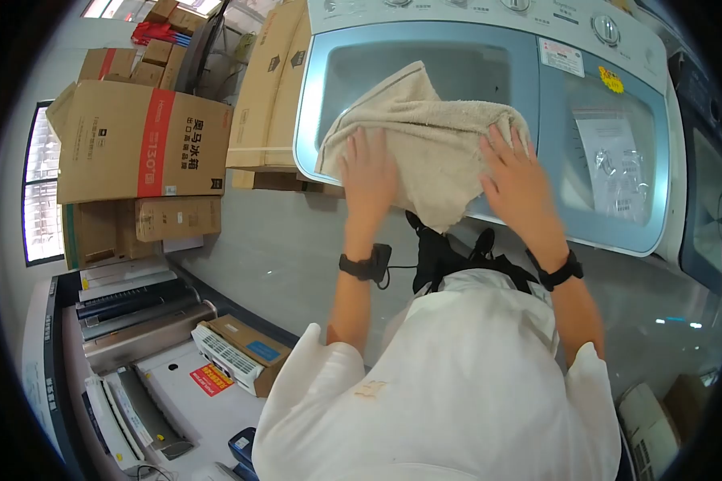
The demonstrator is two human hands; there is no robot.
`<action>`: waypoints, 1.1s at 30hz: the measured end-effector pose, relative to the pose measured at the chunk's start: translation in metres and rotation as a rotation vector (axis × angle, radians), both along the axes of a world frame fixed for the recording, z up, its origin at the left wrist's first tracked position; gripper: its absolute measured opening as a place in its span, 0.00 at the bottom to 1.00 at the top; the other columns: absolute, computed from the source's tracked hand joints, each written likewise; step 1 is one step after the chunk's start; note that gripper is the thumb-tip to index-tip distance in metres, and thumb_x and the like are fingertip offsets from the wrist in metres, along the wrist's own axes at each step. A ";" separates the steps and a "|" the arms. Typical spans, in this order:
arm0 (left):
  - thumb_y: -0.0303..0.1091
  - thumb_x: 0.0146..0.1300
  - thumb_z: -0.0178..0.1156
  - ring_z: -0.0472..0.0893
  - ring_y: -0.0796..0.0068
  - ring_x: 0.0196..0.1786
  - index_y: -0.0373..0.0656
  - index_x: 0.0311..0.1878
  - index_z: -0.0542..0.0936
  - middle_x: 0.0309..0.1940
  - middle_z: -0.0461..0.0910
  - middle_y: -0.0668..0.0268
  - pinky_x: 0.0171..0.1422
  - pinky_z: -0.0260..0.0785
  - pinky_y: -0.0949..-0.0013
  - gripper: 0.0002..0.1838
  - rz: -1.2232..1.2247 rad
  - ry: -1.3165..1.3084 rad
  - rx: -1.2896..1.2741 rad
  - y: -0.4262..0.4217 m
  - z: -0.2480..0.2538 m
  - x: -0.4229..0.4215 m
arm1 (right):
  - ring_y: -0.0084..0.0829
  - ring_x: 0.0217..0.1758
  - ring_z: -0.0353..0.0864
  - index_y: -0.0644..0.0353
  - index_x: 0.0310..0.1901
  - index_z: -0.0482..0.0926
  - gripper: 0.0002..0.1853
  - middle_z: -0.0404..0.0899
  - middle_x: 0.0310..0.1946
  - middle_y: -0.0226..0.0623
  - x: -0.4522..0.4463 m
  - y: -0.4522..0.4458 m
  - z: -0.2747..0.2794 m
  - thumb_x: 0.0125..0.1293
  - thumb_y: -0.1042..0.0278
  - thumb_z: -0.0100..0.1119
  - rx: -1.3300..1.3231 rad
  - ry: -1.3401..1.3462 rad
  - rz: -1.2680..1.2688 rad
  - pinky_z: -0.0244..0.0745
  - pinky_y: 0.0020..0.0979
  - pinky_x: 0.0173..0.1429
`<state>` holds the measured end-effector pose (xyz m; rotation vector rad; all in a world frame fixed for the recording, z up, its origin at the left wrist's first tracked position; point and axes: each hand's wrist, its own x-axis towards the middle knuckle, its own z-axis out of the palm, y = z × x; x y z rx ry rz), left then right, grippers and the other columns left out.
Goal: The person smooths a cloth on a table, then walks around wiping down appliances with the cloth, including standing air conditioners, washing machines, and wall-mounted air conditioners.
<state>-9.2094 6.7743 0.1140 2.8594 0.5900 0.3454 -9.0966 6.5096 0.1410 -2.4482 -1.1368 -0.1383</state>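
Note:
A beige cloth point(433, 140) lies crumpled across the blue-tinted left lid of a twin-tub washing machine point(523, 104), one corner hanging over the front edge. My left hand point(368, 170) rests on the cloth's left part, fingers stretched out. On its right part lies my right hand point(515, 172), fingers spread and flat. Both palms face down, and neither hand is closed round the fabric. Each wrist wears a black band. Over the right lid, a clear plastic bag point(614, 164) with papers lies near a yellow star-shaped sticker point(610, 79).
Cardboard boxes point(120, 144) are stacked at the left, with tall cartons point(266, 88) against the machine's left side. A dark appliance point(710, 176) stands close on the right. Lower left, a display counter point(168, 353) holds several long units. Grey floor point(281, 240) shows between.

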 end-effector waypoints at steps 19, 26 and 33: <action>0.43 0.77 0.50 0.52 0.42 0.85 0.45 0.79 0.67 0.84 0.54 0.50 0.84 0.41 0.33 0.30 0.103 -0.031 -0.005 0.108 -0.018 -0.005 | 0.47 0.82 0.59 0.56 0.73 0.71 0.35 0.66 0.78 0.37 0.009 0.096 0.003 0.64 0.59 0.67 -0.221 0.030 0.522 0.55 0.53 0.83; 0.46 0.78 0.49 0.58 0.43 0.82 0.44 0.80 0.64 0.83 0.54 0.47 0.83 0.53 0.47 0.31 -0.065 -0.129 0.066 0.192 -0.025 0.027 | 0.43 0.82 0.60 0.49 0.73 0.72 0.31 0.65 0.79 0.29 0.091 0.241 0.030 0.68 0.57 0.59 -0.454 0.029 0.491 0.63 0.51 0.79; 0.43 0.79 0.48 0.75 0.46 0.68 0.37 0.76 0.67 0.67 0.75 0.44 0.73 0.65 0.54 0.29 0.040 -0.055 -0.764 0.258 -0.027 0.046 | 0.45 0.81 0.60 0.50 0.71 0.75 0.29 0.67 0.77 0.34 0.118 0.349 0.000 0.67 0.59 0.57 -0.204 -0.082 0.379 0.57 0.51 0.82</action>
